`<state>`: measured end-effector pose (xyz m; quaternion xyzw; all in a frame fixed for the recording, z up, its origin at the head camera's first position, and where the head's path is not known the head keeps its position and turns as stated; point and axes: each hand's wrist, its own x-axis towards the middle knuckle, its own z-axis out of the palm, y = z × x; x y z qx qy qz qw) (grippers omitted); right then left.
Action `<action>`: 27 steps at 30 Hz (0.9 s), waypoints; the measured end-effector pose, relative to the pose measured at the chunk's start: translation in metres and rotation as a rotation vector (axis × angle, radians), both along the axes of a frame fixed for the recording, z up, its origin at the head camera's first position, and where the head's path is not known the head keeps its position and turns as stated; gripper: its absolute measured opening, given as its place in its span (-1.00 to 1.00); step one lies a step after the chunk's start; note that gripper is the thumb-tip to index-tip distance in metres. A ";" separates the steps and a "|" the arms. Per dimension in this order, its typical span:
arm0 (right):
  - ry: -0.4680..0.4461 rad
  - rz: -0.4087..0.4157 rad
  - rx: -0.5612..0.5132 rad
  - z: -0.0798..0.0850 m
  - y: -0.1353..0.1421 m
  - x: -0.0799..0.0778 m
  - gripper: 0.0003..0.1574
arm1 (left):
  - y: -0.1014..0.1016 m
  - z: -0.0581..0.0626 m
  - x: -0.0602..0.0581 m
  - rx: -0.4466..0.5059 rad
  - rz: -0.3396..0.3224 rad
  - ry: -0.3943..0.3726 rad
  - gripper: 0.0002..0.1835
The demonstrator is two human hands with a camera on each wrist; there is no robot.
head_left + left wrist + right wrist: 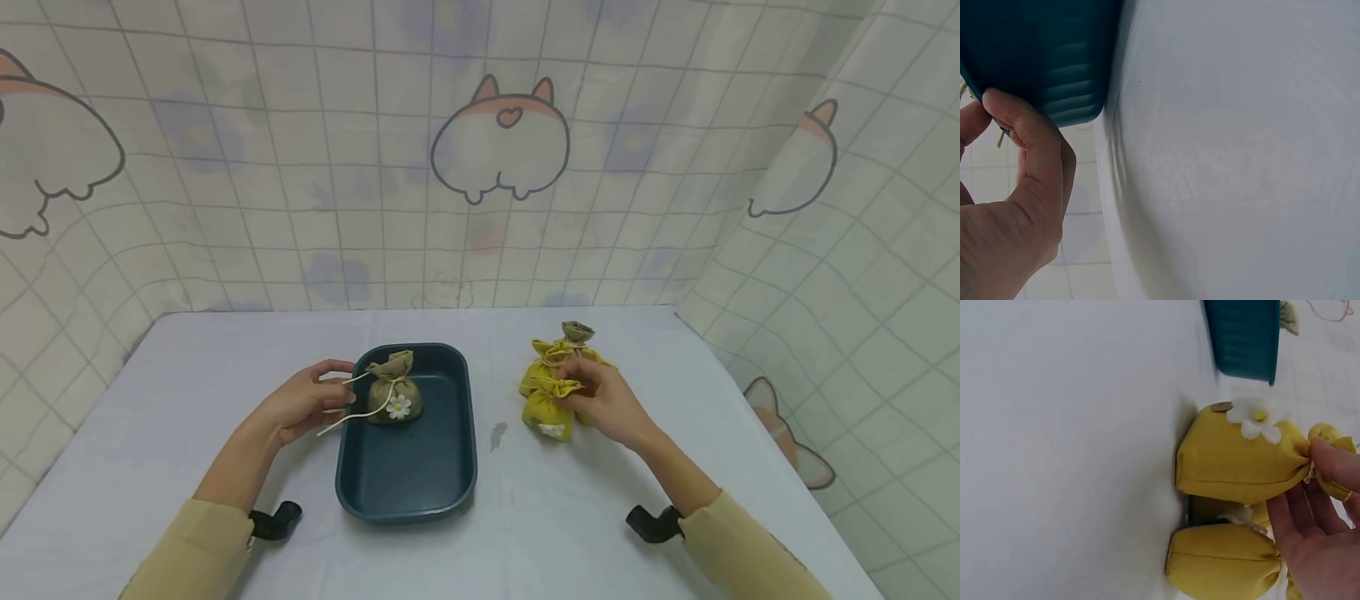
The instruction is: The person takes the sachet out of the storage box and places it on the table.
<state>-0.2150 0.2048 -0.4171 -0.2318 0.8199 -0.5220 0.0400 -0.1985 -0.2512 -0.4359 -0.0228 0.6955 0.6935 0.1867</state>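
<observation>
My left hand (309,402) grips the left rim of a dark teal tray (408,479), its thumb and fingers at the edge in the left wrist view. Inside the tray, towards its back left, sits an olive drawstring pouch (386,402) with a white flower; its cords hang over the rim by that hand. On the right, my right hand (609,407) pinches the tied neck of a yellow drawstring pouch (1241,456) bearing a white flower. A second yellow pouch (1222,562) stands close beside it. Behind them, another olive pouch (577,331) is partly hidden.
A white cloth covers the table (555,517), with a small grey mark (498,435) between the tray and the yellow pouches. A gridded curtain (337,125) with cartoon animals hangs behind and along the sides. Black straps with cameras (652,525) sit at both wrists.
</observation>
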 end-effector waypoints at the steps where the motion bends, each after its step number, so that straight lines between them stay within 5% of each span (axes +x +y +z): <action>1: 0.007 0.003 0.009 -0.001 0.001 -0.001 -0.72 | 0.000 0.000 0.000 0.001 0.000 0.000 -0.29; 27: 0.038 -0.004 0.035 -0.013 0.006 -0.005 -0.65 | -0.001 -0.001 0.000 0.008 0.010 -0.009 -0.32</action>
